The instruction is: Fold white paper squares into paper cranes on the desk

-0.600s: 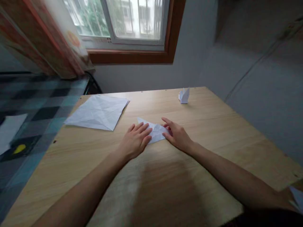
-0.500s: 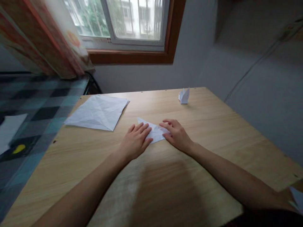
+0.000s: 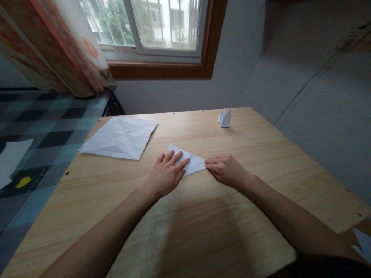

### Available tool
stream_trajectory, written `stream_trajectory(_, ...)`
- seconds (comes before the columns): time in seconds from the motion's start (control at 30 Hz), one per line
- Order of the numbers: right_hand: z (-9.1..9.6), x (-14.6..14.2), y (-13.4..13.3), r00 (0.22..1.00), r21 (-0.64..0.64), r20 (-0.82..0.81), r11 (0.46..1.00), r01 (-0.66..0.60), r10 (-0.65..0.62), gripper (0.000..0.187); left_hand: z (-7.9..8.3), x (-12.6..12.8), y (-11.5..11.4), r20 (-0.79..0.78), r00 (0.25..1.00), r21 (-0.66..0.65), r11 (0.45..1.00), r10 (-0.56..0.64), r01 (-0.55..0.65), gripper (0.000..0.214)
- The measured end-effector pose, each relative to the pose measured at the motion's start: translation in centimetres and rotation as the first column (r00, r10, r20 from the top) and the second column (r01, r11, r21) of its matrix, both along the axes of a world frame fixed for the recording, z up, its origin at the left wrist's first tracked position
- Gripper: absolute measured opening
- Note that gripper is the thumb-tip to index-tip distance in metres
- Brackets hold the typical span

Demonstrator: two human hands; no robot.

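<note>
A small folded white paper (image 3: 189, 162), triangular in outline, lies flat on the wooden table (image 3: 203, 216). My left hand (image 3: 166, 173) rests flat on its left part with the fingers stretched out, pressing it down. My right hand (image 3: 224, 168) sits at the paper's right tip, fingers drawn together and pinching that corner against the table.
A large creased white sheet (image 3: 120, 137) lies at the table's far left. A small folded paper figure (image 3: 225, 117) stands near the far edge. A checked blanket (image 3: 37, 139) on a bed lies left of the table. The window (image 3: 147, 27) and a grey wall are behind.
My right hand slid from on top of the paper out to its right tip and closed its fingers there. The left hand stayed put, and more of the paper shows.
</note>
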State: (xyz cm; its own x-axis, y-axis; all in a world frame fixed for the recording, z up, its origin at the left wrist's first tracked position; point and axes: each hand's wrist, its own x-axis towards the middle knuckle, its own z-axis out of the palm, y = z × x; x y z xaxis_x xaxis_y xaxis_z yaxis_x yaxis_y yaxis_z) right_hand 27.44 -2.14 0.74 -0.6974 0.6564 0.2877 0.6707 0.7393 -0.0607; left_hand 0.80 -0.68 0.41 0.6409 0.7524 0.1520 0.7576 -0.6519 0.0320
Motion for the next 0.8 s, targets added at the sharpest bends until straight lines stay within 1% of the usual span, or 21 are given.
stream_trajectory(0.1,0.3,-0.5,0.1,0.991,-0.011,-0.008,0.991,0.132,-0.132,0.020,-0.1,0.0,0.1,-0.006,1.000,-0.026,1.000,0.004,-0.004,0.044)
stream_trajectory(0.17,0.2,-1.5,0.4,0.979,0.011,-0.071,0.982,0.191,-0.189,0.026,-0.1,0.0,0.2,-0.019,1.000,-0.026,1.000,0.003,-0.003,0.044)
stream_trajectory(0.23,-0.1,-2.8,1.0,0.977,0.010,-0.108,0.982,0.187,-0.185,0.039,-0.1,0.0,0.3,-0.034,0.999,-0.018,1.000,-0.001,0.001,0.044)
stream_trajectory(0.3,-0.4,-3.7,1.5,0.987,-0.023,-0.039,0.988,0.153,-0.153,0.044,0.0,0.0,0.3,-0.046,0.999,-0.015,1.000,-0.003,0.003,0.044)
stream_trajectory(0.37,-0.6,-4.1,1.9,0.988,-0.064,0.041,0.987,0.151,-0.148,0.045,0.0,0.0,0.3,-0.051,0.999,-0.020,1.000,0.000,-0.001,0.044)
stream_trajectory(0.5,-0.6,-2.9,2.1,0.978,-0.104,0.115,0.977,0.184,-0.172,0.049,0.0,-0.2,0.2,-0.034,0.999,-0.030,1.000,0.003,-0.004,0.045)
stream_trajectory(0.57,-0.6,-1.7,2.2,0.979,-0.146,0.135,0.974,0.171,-0.151,0.056,0.0,-0.3,0.1,-0.020,1.000,-0.038,0.999,-0.008,0.007,0.049)
stream_trajectory(0.63,-0.7,-0.5,2.2,0.982,-0.195,0.156,0.972,0.134,-0.104,0.068,0.0,-0.4,0.0,-0.012,1.000,-0.048,0.999,-0.016,0.016,0.053)
stream_trajectory(0.67,-0.8,0.1,2.3,0.984,-0.206,0.160,0.972,0.117,-0.085,0.070,0.0,-0.5,0.0,-0.011,1.000,-0.053,0.998,-0.017,0.016,0.055)
stream_trajectory(0.73,-1.0,1.1,2.2,0.990,-0.165,0.135,0.984,0.072,-0.050,0.067,0.1,-0.5,0.0,-0.013,1.000,-0.061,0.998,-0.016,0.016,0.057)
stream_trajectory(0.8,-1.1,1.7,2.1,0.997,-0.056,0.073,0.998,0.005,-0.001,0.056,0.2,-0.5,0.0,-0.015,1.000,-0.066,0.998,-0.017,0.016,0.058)
